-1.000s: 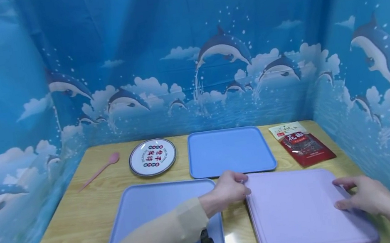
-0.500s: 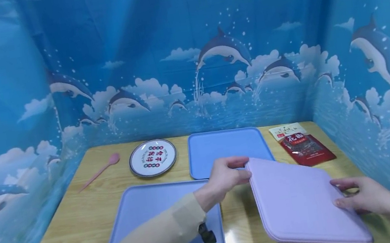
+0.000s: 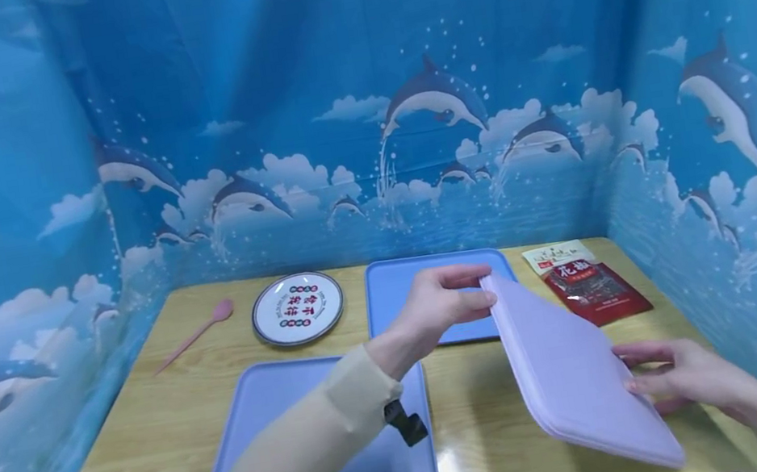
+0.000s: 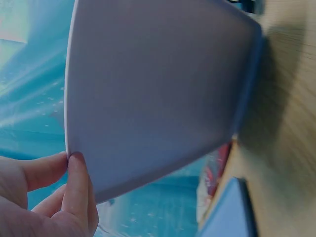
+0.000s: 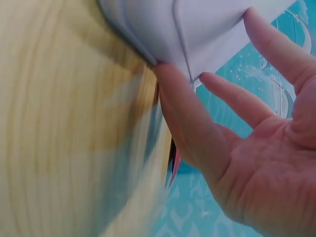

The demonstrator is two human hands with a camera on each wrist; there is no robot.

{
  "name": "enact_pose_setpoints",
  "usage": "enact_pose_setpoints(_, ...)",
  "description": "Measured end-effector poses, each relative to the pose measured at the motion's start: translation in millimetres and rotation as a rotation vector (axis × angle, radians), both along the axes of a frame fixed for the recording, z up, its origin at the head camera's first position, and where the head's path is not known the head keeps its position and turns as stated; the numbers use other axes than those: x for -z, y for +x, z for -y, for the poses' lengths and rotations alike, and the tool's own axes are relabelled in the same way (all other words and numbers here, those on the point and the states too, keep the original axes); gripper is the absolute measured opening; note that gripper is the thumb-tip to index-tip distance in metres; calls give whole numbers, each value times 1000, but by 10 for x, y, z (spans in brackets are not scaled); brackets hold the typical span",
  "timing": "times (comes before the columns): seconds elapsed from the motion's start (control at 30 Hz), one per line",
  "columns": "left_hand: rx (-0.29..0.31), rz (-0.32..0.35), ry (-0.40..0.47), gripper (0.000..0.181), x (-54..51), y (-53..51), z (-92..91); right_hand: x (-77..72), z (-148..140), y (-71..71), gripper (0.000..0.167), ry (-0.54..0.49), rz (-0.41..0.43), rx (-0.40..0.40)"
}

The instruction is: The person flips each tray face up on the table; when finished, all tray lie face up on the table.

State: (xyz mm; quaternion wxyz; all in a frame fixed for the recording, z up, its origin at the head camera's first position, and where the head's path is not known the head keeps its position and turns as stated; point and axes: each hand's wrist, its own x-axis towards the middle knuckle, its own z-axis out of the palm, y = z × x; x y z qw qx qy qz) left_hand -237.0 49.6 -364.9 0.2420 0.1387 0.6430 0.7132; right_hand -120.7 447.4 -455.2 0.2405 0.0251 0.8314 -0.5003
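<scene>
A lavender tray point(image 3: 575, 370) is lifted and tilted over the table's right half, its left side raised and its lower right side near the table. My left hand point(image 3: 429, 310) pinches its upper left corner between thumb and fingers; in the left wrist view the tray's shaded underside point(image 4: 153, 98) faces the camera. At the opposite edge, my right hand point(image 3: 693, 376) holds on with thumb and fingers on both sides; the right wrist view has the fingers point(image 5: 190, 113) against the rim. That rim shows a double line, and I cannot tell whether two trays are stacked.
Under my left forearm lies a periwinkle tray point(image 3: 273, 415). Behind are a blue tray point(image 3: 394, 291), partly covered by my left hand and the raised tray, a round plate point(image 3: 280, 316), a pink spoon point(image 3: 204, 327) and a red packet point(image 3: 595, 289). Dolphin-print curtains point(image 3: 271, 203) enclose the table.
The lavender tray has gone from lying flat to steeply tilted. My left hand has risen with its corner; my right hand has shifted slightly left with the other edge.
</scene>
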Motion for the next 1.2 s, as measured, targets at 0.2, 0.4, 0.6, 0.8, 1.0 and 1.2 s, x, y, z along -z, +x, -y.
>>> enact_pose_setpoints(0.2,7,-25,27,42,-191,-28,-40,34,71,-59,71,-153,7,-91)
enact_pose_setpoints(0.4,41,-46,41,43,-327,-22,-64,67,118,-85,59,-239,6,-129)
enact_pose_setpoints(0.6,57,-48,71,41,-451,-33,-85,67,229,-139,49,-272,11,-163)
enact_pose_setpoints(0.8,72,-51,67,41,-559,-57,-118,-141,310,-205,60,-231,-1,-256)
enact_pose_setpoints(1.0,62,-45,46,39,-615,-63,-160,-833,509,-260,47,-143,-144,-317)
enact_pose_setpoints(1.2,57,-54,38,40,-666,-49,-212,-1530,773,-211,58,-113,-379,-402)
